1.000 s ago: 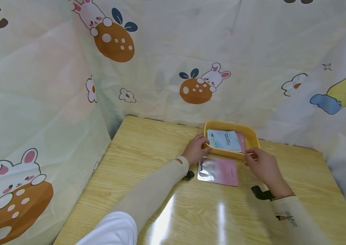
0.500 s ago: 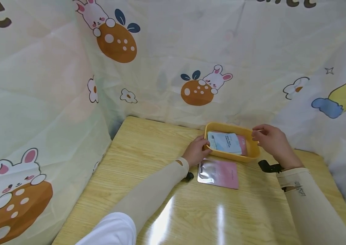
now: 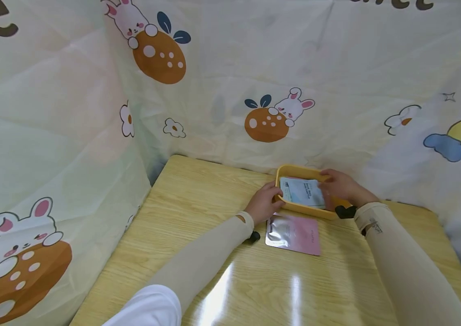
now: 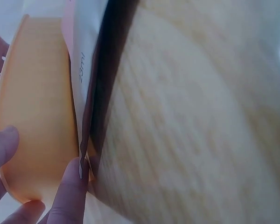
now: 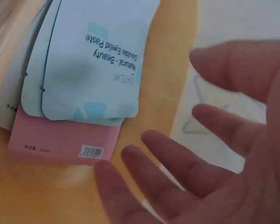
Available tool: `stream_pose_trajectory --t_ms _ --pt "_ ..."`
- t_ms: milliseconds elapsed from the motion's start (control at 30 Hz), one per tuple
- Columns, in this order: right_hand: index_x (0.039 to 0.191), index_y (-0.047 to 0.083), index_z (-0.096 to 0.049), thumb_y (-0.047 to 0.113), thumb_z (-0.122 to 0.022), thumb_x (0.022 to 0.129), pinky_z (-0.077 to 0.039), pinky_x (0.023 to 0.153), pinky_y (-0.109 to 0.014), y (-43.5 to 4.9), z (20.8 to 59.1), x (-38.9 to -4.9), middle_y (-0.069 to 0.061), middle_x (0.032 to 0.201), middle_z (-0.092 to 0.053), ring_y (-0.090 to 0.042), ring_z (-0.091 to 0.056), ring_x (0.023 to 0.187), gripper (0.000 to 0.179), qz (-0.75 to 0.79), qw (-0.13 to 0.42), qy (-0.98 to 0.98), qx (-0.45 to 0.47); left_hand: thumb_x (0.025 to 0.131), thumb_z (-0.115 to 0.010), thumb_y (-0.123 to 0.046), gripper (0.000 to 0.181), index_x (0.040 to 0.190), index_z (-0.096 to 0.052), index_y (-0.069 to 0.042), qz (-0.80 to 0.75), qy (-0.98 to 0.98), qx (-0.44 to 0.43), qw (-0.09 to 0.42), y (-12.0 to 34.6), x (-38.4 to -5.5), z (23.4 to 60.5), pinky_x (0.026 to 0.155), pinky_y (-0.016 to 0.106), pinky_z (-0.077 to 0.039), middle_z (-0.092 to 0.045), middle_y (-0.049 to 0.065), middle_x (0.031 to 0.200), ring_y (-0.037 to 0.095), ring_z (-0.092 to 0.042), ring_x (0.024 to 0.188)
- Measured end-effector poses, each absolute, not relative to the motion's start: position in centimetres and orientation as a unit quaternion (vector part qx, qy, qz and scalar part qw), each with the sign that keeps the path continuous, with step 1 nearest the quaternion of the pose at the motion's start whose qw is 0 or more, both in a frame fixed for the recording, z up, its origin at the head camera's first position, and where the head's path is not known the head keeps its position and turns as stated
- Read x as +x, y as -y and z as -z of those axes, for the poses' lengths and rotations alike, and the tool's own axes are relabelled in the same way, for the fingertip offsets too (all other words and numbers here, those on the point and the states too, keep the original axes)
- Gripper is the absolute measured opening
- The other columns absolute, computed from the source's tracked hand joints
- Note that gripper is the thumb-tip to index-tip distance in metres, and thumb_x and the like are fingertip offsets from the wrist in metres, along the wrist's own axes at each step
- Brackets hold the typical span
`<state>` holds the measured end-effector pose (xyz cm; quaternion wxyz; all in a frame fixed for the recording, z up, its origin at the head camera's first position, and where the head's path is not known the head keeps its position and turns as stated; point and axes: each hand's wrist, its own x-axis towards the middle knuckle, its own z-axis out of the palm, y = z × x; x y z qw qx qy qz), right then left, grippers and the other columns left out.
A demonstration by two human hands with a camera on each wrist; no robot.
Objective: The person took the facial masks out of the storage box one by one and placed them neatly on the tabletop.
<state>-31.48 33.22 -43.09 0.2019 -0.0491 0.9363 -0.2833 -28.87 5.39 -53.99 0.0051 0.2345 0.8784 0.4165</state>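
Observation:
A yellow tray [image 3: 309, 209] stands near the back of the table. Inside lie light blue sachets [image 3: 301, 191], the top one printed "Double Eyelid Paste", on a pink sachet [image 5: 60, 140]. My left hand [image 3: 264, 204] grips the tray's left end; in the left wrist view its fingers lie at the tray's wall, one fingertip [image 4: 70, 191] by the edge of a sachet. Over the tray's right part reaches my right hand [image 3: 342, 185], fingers spread and holding nothing in the right wrist view. A shiny pink sachet [image 3: 293, 234] lies flat in front of the tray.
The wooden table [image 3: 214, 235] is bounded by a printed cloth [image 3: 214, 77] behind and at the left. Black wrist cameras stick out below both hands, the right camera [image 3: 344, 212] close to the tray's front right corner.
My right hand rose from the tray's front right corner to its right end, then moved left over the tray. The left hand stays at the left end. The front pink sachet lies unmoved.

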Motion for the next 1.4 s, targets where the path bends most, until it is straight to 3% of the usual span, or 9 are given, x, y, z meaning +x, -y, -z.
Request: stream_pose_trajectory --t_ms 100,267,500,633,800,967,1133,1267,1400 --pt "0.158 -0.002 -0.032 0.033 -0.061 0.106 -0.051 0.099 -0.057 -33.0 43.4 -32.2 -0.042 0.145 -0.045 -0.043 -0.065 0.111 0.069 0.272 0.243 -0.928 -0.073 0.1 -0.075 -0.027 0.018 0.113 -0.068 -0.015 -0.419 -0.876 0.24 0.001 -5.5 -28.9 54.0 0.112 0.03 -0.043 -0.046 0.009 0.161 0.025 -0.053 0.139" --pt "0.154 -0.001 -0.039 0.026 -0.066 0.102 -0.059 0.065 -0.042 -32.0 44.1 -32.8 -0.039 0.142 -0.047 -0.036 -0.07 0.078 0.064 0.238 0.251 -0.931 -0.119 0.1 -0.075 -0.028 0.02 0.114 -0.069 -0.015 -0.419 -0.877 0.237 0.008 -5.5 -28.9 53.9 0.113 0.03 -0.042 -0.045 0.009 0.162 0.026 -0.052 0.14" --pt "0.156 0.003 -0.038 0.02 -0.065 0.103 -0.056 0.059 -0.045 -31.3 45.5 -32.6 -0.029 0.14 -0.05 -0.034 -0.066 0.081 0.062 0.196 0.221 -0.951 -0.091 0.1 -0.075 -0.028 0.018 0.113 -0.068 -0.017 -0.42 -0.874 0.243 0.013 -5.4 -29.0 54.1 0.111 0.029 -0.043 -0.044 0.008 0.162 0.025 -0.052 0.14" --pt "0.158 0.004 -0.038 0.023 -0.066 0.104 -0.058 0.07 -0.048 -31.4 46.1 -32.3 -0.027 0.143 -0.05 -0.038 -0.062 0.097 0.064 0.179 0.209 -0.959 -0.071 0.1 -0.075 -0.028 0.017 0.112 -0.068 -0.018 -0.422 -0.872 0.249 0.008 -5.5 -29.2 54.3 0.11 0.027 -0.044 -0.044 0.006 0.162 0.022 -0.052 0.14" --pt "0.154 0.008 -0.046 0.03 -0.079 0.095 -0.045 0.103 -0.066 -31.6 47.7 -32.9 -0.023 0.144 -0.053 -0.042 -0.053 0.116 0.072 0.147 0.158 -0.974 -0.067 0.099 -0.076 -0.027 0.019 0.113 -0.069 -0.015 -0.421 -0.87 0.257 0.002 -5.5 -29.3 54.2 0.109 0.026 -0.044 -0.045 0.006 0.162 0.02 -0.053 0.138" --pt "0.148 0.003 -0.05 0.032 -0.087 0.088 -0.041 0.107 -0.067 -31.6 49.0 -33.6 -0.025 0.138 -0.055 -0.042 -0.053 0.116 0.076 0.125 0.126 -0.982 -0.069 0.099 -0.077 -0.026 0.019 0.112 -0.068 -0.016 -0.41 -0.875 0.257 -0.002 -5.3 -29.2 54.0 0.107 0.024 -0.045 -0.046 0.007 0.161 0.018 -0.055 0.135" --pt "0.143 -0.004 -0.049 0.026 -0.087 0.088 -0.05 0.097 -0.062 -30.7 48.6 -33.6 -0.026 0.13 -0.058 -0.041 -0.056 0.11 0.073 0.148 0.127 -0.979 -0.059 0.099 -0.076 -0.025 0.02 0.114 -0.07 -0.013 -0.408 -0.877 0.255 -0.005 -5.1 -29.2 54.1 0.11 0.027 -0.044 -0.046 0.009 0.161 0.021 -0.053 0.139" --pt "0.139 -0.006 -0.054 0.021 -0.084 0.089 -0.059 0.071 -0.049 -30.0 48.1 -33.3 -0.025 0.127 -0.06 -0.041 -0.058 0.104 0.064 0.206 0.154 -0.966 -0.025 0.099 -0.076 -0.026 0.019 0.112 -0.069 -0.014 -0.409 -0.876 0.254 -0.007 -5.1 -29.4 54.3 0.113 0.028 -0.041 -0.045 0.008 0.161 0.023 -0.05 0.142" --pt "0.129 -0.01 -0.06 0.025 -0.082 0.091 -0.056 0.056 -0.04 -29.9 48.2 -33.3 -0.028 0.124 -0.06 -0.04 -0.059 0.097 0.056 0.224 0.182 -0.957 0.008 0.099 -0.077 -0.027 0.018 0.111 -0.068 -0.016 -0.412 -0.876 0.253 -0.006 -5.1 -29.5 54.6 0.113 0.027 -0.041 -0.046 0.007 0.161 0.021 -0.051 0.14"
